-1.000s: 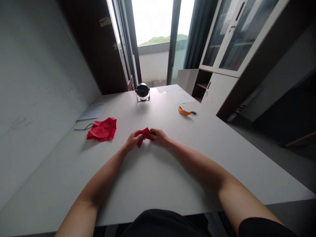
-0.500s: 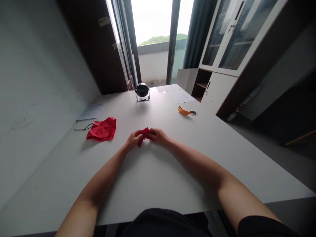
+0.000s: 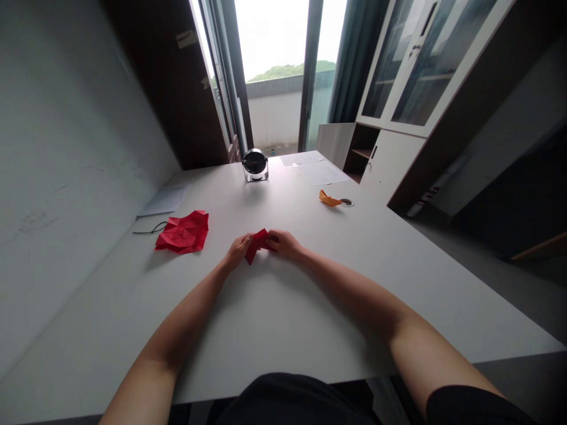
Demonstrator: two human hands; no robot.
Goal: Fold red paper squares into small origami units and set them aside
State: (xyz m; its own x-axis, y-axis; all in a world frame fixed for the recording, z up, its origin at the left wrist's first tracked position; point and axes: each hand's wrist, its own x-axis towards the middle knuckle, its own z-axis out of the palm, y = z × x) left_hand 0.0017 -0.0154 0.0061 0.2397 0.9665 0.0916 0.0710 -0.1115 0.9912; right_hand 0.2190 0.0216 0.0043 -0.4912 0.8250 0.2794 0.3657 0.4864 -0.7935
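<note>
A small folded piece of red paper [image 3: 257,244] lies at the middle of the white table [image 3: 283,319], pinched between both hands. My left hand [image 3: 238,248] grips its left side with curled fingers. My right hand [image 3: 284,244] closes on its right side, fingertips on the paper. Both forearms rest on the table and reach away from me.
A crumpled, creased red sheet [image 3: 183,231] lies to the left beside a black cord [image 3: 149,229]. An orange folded paper [image 3: 330,200] sits at the right near a cable hole [image 3: 347,203]. A small round fan [image 3: 256,164], white sheets [image 3: 321,172] and another paper [image 3: 165,200] lie farther back.
The fingers of my left hand have shifted slightly on the red paper, which now shows a little more between the hands. The arms have stayed in place.
</note>
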